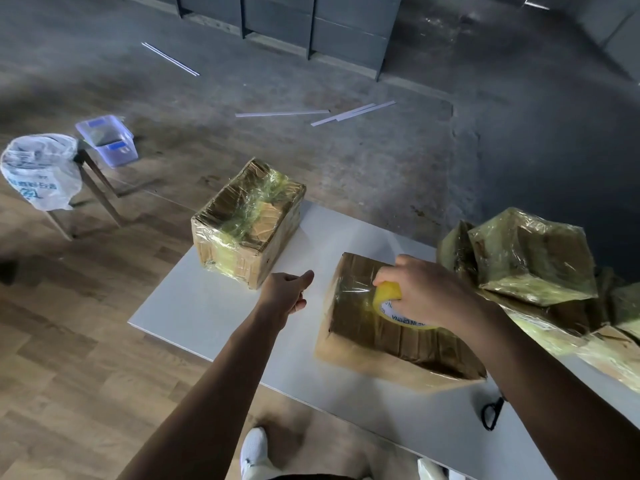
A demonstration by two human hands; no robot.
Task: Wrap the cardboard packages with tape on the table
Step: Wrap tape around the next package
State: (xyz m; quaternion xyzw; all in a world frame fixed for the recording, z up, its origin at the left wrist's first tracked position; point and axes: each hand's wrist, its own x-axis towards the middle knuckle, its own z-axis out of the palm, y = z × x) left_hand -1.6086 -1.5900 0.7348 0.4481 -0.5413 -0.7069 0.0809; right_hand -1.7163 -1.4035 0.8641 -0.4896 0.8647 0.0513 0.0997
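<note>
Just right of centre, the right hand grips a yellow tape roll from above, fingers curled over its top edge and wrapped round its rim. The roll stands on edge on the top face of a cardboard box, near the box's far end, so the roll sits directly under the palm and touches the box. This box lies flat on the white table, its top already glossy with tape.

To its left, the left hand hovers over bare table with fingers curled in and thumb pointing out; nothing shows in it. It hangs between the near box and a second wrapped box at the table's far left corner, close to that box's near corner.

At the right edge of the frame lies a heap of crumpled wrapped packages. Black scissors rest on the table in the lower right.
</note>
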